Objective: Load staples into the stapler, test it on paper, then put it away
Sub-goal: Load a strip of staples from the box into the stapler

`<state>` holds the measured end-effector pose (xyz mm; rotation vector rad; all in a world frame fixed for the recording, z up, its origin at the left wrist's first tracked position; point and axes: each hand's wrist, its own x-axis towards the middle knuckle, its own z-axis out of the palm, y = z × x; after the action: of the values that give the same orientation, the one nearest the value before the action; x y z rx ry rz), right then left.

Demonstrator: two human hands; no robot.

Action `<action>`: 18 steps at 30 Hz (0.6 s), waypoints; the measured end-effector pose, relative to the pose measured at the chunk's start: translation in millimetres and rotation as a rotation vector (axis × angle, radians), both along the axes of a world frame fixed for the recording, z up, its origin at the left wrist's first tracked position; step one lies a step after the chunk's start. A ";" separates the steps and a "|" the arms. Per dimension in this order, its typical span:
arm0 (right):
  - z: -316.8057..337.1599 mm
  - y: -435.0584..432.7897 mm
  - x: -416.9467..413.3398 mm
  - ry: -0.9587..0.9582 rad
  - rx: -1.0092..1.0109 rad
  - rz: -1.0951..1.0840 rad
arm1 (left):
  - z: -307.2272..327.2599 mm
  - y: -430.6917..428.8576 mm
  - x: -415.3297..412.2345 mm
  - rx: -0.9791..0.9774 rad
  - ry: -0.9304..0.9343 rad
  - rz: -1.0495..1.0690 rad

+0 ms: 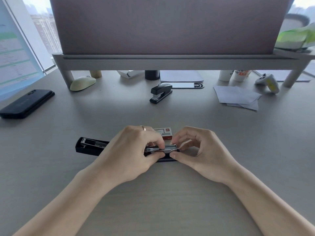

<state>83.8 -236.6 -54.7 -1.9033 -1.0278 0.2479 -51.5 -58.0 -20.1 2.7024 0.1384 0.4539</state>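
The black stapler (92, 147) lies opened flat at the centre of the desk (153, 193), lid toward 9 o'clock, metal magazine exposed. The left hand (131, 150) pinches the magazine. The right hand (202, 150) pinches its 3 o'clock end. The staple box (164, 132) sits at 12 o'clock, just behind the hands; its contents are not visible.
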 end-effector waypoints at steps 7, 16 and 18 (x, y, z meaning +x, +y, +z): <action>-1.2 0.0 0.3 0.011 0.005 -0.006 | 29.4 29.8 -13.2 0.082 0.313 0.069; 1.6 0.0 -2.6 -0.006 -0.006 -0.022 | 64.2 53.2 -20.7 0.216 0.528 0.126; 1.9 0.0 -3.4 -0.010 -0.010 -0.029 | 71.6 49.9 -17.0 0.245 0.479 0.128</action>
<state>80.4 -236.6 -52.8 -1.9284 -1.0068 0.2272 -68.5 -8.1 51.6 3.0059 0.4135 -0.1633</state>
